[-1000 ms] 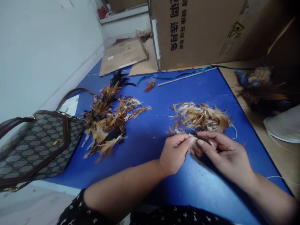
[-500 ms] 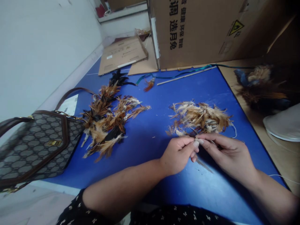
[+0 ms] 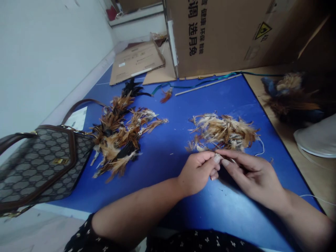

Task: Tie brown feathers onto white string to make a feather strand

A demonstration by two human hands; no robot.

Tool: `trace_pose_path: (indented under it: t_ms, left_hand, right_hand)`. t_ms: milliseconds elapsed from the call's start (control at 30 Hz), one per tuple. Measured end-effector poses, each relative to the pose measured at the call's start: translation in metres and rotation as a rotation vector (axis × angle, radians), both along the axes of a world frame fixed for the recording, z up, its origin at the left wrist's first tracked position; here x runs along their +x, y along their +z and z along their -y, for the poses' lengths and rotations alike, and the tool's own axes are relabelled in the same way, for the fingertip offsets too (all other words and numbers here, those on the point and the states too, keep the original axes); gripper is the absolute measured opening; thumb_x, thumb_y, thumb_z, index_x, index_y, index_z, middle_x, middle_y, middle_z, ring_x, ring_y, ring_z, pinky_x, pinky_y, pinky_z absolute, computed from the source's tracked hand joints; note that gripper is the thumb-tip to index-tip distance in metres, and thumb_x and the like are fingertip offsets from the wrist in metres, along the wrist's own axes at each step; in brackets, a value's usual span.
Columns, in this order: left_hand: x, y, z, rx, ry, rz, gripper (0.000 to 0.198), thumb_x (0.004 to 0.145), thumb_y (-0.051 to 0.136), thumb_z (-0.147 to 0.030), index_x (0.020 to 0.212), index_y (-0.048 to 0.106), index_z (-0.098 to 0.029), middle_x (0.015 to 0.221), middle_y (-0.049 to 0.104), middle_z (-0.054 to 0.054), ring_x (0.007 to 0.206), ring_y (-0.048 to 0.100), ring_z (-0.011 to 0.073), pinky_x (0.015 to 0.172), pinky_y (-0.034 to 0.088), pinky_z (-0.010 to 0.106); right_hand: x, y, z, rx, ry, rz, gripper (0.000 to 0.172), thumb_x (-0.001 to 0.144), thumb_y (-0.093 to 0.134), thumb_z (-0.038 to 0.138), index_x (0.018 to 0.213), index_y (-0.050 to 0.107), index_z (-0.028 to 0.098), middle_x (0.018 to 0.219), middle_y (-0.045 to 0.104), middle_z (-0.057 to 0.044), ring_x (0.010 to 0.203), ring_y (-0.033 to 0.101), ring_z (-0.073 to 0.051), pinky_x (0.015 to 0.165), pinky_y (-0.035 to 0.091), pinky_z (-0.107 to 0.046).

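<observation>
My left hand (image 3: pixel 198 173) is closed, thumb and forefinger pinching a small feather whose pale tip is mostly covered by the fingers. Against it, my right hand (image 3: pixel 258 176) has its thumb and forefinger bent close together; what they grip is too small to make out. Just beyond both hands lies a loose pile of brown and cream feathers (image 3: pixel 225 129), with a white string (image 3: pixel 260 147) at its right edge. Further left, a long heap of brown and black feather bunches (image 3: pixel 118 131) stretches across the blue tabletop (image 3: pixel 162 157).
A patterned handbag (image 3: pixel 49 164) stands at the left edge. Flattened cardboard (image 3: pixel 136 61) and a large carton (image 3: pixel 223 38) line the back. A thin stick (image 3: pixel 207 85), a teal ribbon (image 3: pixel 194 86) and a small feather tuft (image 3: pixel 167 95) lie before them. More feathers (image 3: pixel 291 98) sit right.
Both hands have shifted slightly left. My right thumb has drawn a little away from the left thumb, and the feather below the fingers shows less clearly.
</observation>
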State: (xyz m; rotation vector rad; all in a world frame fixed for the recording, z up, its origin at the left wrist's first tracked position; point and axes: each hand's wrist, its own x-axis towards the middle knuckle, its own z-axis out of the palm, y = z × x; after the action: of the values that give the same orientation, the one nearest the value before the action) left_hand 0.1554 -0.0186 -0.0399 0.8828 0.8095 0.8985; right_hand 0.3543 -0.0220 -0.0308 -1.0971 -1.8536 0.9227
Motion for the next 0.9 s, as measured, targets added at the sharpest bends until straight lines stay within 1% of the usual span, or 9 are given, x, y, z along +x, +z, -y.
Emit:
trace_pose_path:
  t_ms: [100,200,267,400,467,633,700,800,900]
  left_hand:
    - [0.001,-0.003,0.0,0.02,0.088,0.023,0.038,0.098,0.076,-0.048,0.088,0.071,-0.012,0.072,0.053,-0.002,0.058,0.046,0.0072,0.057,0.04,0.027]
    - [0.002,-0.007,0.0,0.051,0.161,-0.022,0.036,0.1,0.074,-0.046,0.098,0.077,-0.011,0.074,0.055,-0.002,0.058,0.047,0.0075,0.057,0.04,0.027]
    - [0.001,-0.008,0.0,0.091,0.181,-0.089,0.034,0.102,0.072,-0.045,0.101,0.079,-0.011,0.071,0.055,-0.002,0.058,0.049,0.0087,0.059,0.041,0.028]
    - [-0.003,-0.002,-0.002,0.233,0.15,-0.238,0.037,0.107,0.065,-0.04,0.084,0.078,-0.014,0.07,0.06,0.001,0.064,0.052,0.0108,0.068,0.046,0.03]
    - [-0.004,0.002,-0.003,0.285,0.123,-0.254,0.042,0.108,0.063,-0.039,0.076,0.075,-0.015,0.073,0.064,0.003,0.068,0.054,0.0121,0.071,0.048,0.03]
    - [-0.002,0.006,-0.003,0.335,0.089,-0.238,0.041,0.106,0.066,-0.041,0.075,0.077,-0.017,0.072,0.065,0.005,0.082,0.063,0.0186,0.083,0.055,0.035]
    - [-0.002,0.005,-0.003,0.344,0.087,-0.233,0.041,0.106,0.067,-0.04,0.073,0.077,-0.017,0.071,0.065,0.006,0.086,0.064,0.0196,0.09,0.055,0.037]
    - [-0.003,-0.001,-0.003,0.286,0.056,-0.17,0.037,0.106,0.069,-0.041,0.082,0.08,-0.016,0.072,0.064,0.005,0.079,0.061,0.0171,0.082,0.053,0.035]
    - [-0.003,-0.01,-0.004,0.201,0.052,-0.076,0.032,0.104,0.072,-0.042,0.093,0.082,-0.014,0.078,0.064,0.004,0.071,0.057,0.0137,0.07,0.047,0.032]
  right_hand:
    - [0.002,0.001,0.001,-0.097,0.051,-0.013,0.048,0.112,0.061,0.034,0.16,0.056,0.029,0.092,0.074,-0.002,0.077,0.072,-0.017,0.067,0.062,-0.025]
    - [0.003,0.001,-0.001,-0.181,0.11,-0.046,0.045,0.117,0.049,0.037,0.162,0.049,0.031,0.095,0.069,-0.002,0.083,0.069,-0.016,0.078,0.062,-0.027]
    - [0.001,0.0,-0.003,-0.194,0.111,-0.066,0.04,0.119,0.044,0.038,0.158,0.051,0.03,0.09,0.066,-0.001,0.077,0.065,-0.015,0.075,0.059,-0.025]
    - [-0.005,-0.003,-0.004,-0.241,0.123,-0.117,0.039,0.119,0.045,0.039,0.156,0.048,0.028,0.089,0.067,0.0,0.068,0.059,-0.013,0.063,0.056,-0.023]
    - [-0.007,-0.005,-0.002,-0.269,0.133,-0.161,0.042,0.119,0.047,0.038,0.159,0.044,0.027,0.089,0.069,-0.001,0.067,0.059,-0.012,0.061,0.055,-0.022]
    - [-0.009,-0.005,0.002,-0.325,0.124,-0.232,0.053,0.117,0.052,0.04,0.167,0.037,0.028,0.09,0.073,-0.002,0.079,0.07,-0.014,0.068,0.058,-0.021]
    - [-0.008,-0.003,0.002,-0.364,0.116,-0.252,0.059,0.116,0.055,0.041,0.17,0.034,0.028,0.09,0.075,-0.002,0.077,0.07,-0.014,0.064,0.057,-0.02]
    - [-0.009,0.0,0.002,-0.406,0.114,-0.293,0.067,0.115,0.059,0.043,0.173,0.031,0.026,0.086,0.076,-0.001,0.069,0.068,-0.013,0.057,0.053,-0.02]
    - [-0.011,-0.001,0.0,-0.394,0.089,-0.313,0.066,0.113,0.062,0.042,0.17,0.036,0.021,0.079,0.076,0.0,0.073,0.072,-0.015,0.063,0.057,-0.023]
